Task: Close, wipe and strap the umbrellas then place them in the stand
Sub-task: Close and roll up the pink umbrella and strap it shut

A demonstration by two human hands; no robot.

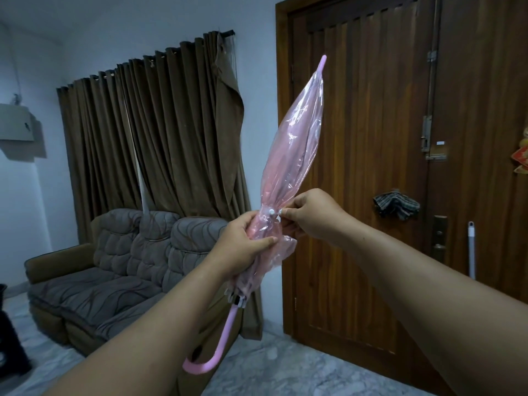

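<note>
Both hands are raised in front of the door [357,167], arms stretched forward. Left hand [243,247] is wrapped around the gathered lower part of the closed pink umbrella [291,144], thumb pressed across the folds. Right hand [310,215] pinches the end of the strap [281,212] between thumb and fingertips, just beside a small white snap [271,212] on the folds; whether the strap is fastened cannot be made out. The umbrella is held in the air, tilted, its tip [323,62] pointing up and to the right and its curved handle [217,350] hanging low over the floor [271,367]. Part of the shaft is hidden behind the left wrist. A cloth [395,205] hangs on the door, its handle hidden beneath it. A sofa [128,267] stands below brown curtains [157,138]; a dark object at the left edge is cut off.
</note>
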